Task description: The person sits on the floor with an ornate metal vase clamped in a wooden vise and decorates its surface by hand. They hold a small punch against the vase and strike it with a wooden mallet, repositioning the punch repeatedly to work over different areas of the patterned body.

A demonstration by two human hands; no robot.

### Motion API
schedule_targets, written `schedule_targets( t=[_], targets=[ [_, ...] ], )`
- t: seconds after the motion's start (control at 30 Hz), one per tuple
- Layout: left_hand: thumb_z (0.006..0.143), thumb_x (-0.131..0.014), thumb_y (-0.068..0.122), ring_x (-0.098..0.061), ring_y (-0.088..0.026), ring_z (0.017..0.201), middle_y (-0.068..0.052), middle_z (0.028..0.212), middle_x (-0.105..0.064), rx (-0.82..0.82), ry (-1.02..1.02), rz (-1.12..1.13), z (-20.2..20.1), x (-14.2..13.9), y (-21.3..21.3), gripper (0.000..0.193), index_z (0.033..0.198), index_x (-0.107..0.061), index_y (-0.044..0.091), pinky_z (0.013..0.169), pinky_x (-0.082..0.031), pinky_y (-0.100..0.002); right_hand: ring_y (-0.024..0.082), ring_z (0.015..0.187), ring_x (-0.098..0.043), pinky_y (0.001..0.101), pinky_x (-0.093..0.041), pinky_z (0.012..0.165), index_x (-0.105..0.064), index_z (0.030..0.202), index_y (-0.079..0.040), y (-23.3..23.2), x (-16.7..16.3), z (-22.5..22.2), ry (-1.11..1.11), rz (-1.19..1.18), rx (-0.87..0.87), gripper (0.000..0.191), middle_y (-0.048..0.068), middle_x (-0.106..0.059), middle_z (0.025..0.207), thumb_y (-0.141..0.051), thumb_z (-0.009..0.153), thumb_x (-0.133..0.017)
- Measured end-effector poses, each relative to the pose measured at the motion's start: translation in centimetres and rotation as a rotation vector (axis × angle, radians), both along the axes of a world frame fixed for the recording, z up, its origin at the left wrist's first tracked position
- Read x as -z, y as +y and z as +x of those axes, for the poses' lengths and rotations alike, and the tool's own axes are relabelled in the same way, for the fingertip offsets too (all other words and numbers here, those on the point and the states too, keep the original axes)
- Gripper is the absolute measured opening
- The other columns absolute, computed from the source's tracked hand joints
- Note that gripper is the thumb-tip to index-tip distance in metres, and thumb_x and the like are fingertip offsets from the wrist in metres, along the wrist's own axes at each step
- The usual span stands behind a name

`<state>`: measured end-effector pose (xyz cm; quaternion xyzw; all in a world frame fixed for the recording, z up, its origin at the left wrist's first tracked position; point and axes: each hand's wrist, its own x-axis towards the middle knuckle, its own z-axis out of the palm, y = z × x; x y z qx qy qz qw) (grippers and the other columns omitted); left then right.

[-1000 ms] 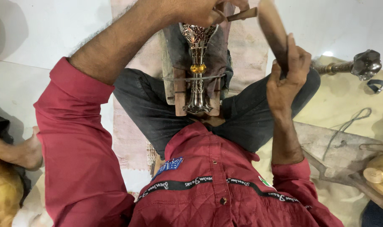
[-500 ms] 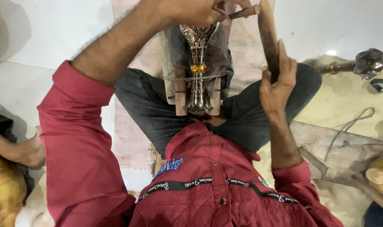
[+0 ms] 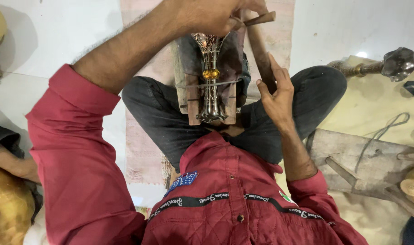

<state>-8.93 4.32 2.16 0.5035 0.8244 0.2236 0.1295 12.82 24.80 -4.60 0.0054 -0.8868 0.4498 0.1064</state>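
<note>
Now: both hands on tools above a metal vase

Left hand [image 3: 211, 16] pinches a thin wooden-handled tool [image 3: 257, 20] at the vase's [image 3: 211, 77] mouth. Right hand [image 3: 274, 93] wraps a wooden stick [image 3: 257, 45] beside it. Vase lies wired to a wooden block [image 3: 192, 102] on the lap

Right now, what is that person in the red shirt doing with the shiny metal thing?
The person sits cross-legged with a shiny metal vase lying on a wooden block in the lap, tied down by a wire. The left hand holds a small tool near the vase's patterned top. The right hand grips a wooden stick raised beside it.
</note>
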Motion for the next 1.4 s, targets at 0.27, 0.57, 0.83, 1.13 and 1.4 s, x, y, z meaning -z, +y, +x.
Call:
schedule_targets(
  t=[0.27, 0.57, 0.83, 1.13, 1.4],
  targets=[
    [0.089, -0.081, 0.013, -0.075, -0.024, 0.083, -0.013, 0.108, -0.077, 0.017, 0.119, -0.025, -0.5, 0.8, 2.5, 0.049, 0.136, -0.067, 0.014, 0.066, -0.062, -0.037, 0.023, 0.113, -0.064, 0.0348, -0.056, 0.099, -0.052, 0.157, -0.018, 0.4, 0.4, -0.2, -0.180, -0.061, 0.034, 0.070, 0.013, -0.061, 0.124, 0.005, 0.094, -0.071],
    [0.078, -0.087, 0.014, -0.076, -0.022, 0.079, -0.012, 0.113, -0.077, 0.089, 0.197, 0.169, -1.3, 3.2, 3.9, 0.051, 0.126, -0.071, 0.009, 0.061, -0.062, -0.036, 0.022, 0.138, -0.057, 0.0348, -0.052, 0.117, -0.035, 0.162, -0.008, 1.2, 3.9, 0.6, 0.045, -0.737, 0.148, 0.071, 0.012, -0.053, 0.154, 0.011, 0.102, -0.066],
    [0.079, -0.089, 0.018, -0.074, -0.022, 0.070, -0.013, 0.097, -0.078, 0.099, 0.192, 0.040, -0.6, 1.0, 3.9, 0.049, 0.125, -0.073, 0.010, 0.051, -0.057, -0.036, 0.020, 0.136, -0.053, 0.0323, -0.045, 0.117, -0.035, 0.165, -0.010, 1.2, 3.6, 1.9, 0.094, -0.557, 0.221, 0.073, 0.011, -0.051, 0.151, 0.012, 0.103, -0.067],
    [0.078, -0.089, 0.023, -0.075, -0.024, 0.071, -0.011, 0.083, -0.078, 0.071, 0.282, -0.214, -0.1, -3.6, 3.4, 0.051, 0.126, -0.073, 0.022, 0.058, -0.058, -0.045, 0.021, 0.130, -0.052, 0.0323, -0.046, 0.114, -0.041, 0.166, -0.014, 1.0, 2.6, 1.8, 0.034, -0.236, 0.281, 0.069, 0.012, -0.050, 0.142, 0.008, 0.106, -0.067],
    [0.075, -0.089, 0.018, -0.075, -0.025, 0.080, -0.012, 0.094, -0.078, 0.065, 0.144, -0.245, -1.1, -2.2, 3.9, 0.056, 0.128, -0.073, 0.025, 0.064, -0.061, -0.044, 0.023, 0.150, -0.042, 0.0341, -0.038, 0.124, -0.029, 0.164, -0.007, -0.5, 2.3, 1.8, 0.188, -0.605, 0.273, 0.070, 0.012, -0.041, 0.163, 0.007, 0.106, -0.065]
  ],
)
